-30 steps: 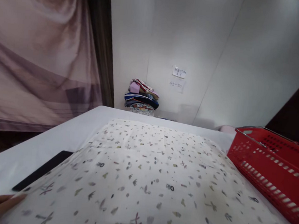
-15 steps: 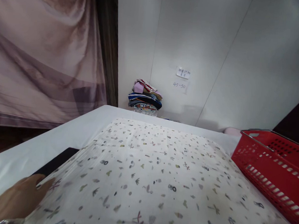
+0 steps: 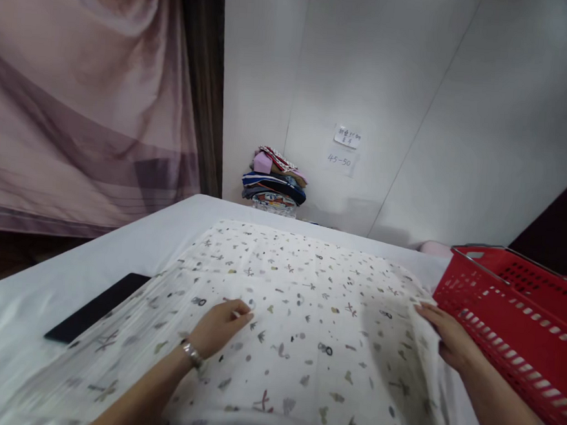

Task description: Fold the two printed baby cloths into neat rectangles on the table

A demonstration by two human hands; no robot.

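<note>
A white cloth (image 3: 302, 363) printed with small plant and animal-like motifs lies spread over the table. My right hand (image 3: 450, 334) grips its right edge near the red basket, and that side of the cloth is raised, with a shadow across it. Over the left-middle of the cloth is my left hand (image 3: 221, 328), its fingers drawn together and nothing visible between them. A metal band (image 3: 192, 354) circles my left wrist. Folds run along the cloth's left side, and a double layer shows at the near edge.
A red plastic basket (image 3: 513, 319) with a metal handle stands at the right. On the white table (image 3: 156, 229), a flat black panel (image 3: 99, 306) lies left of the cloth. Folded clothes (image 3: 274, 183) are stacked by the far wall. A pink curtain (image 3: 88, 95) hangs at left.
My left hand has left the cloth's left edge and moved right, over the cloth. My right hand has come up from the lower right corner, and the cloth's right edge is now lifted.
</note>
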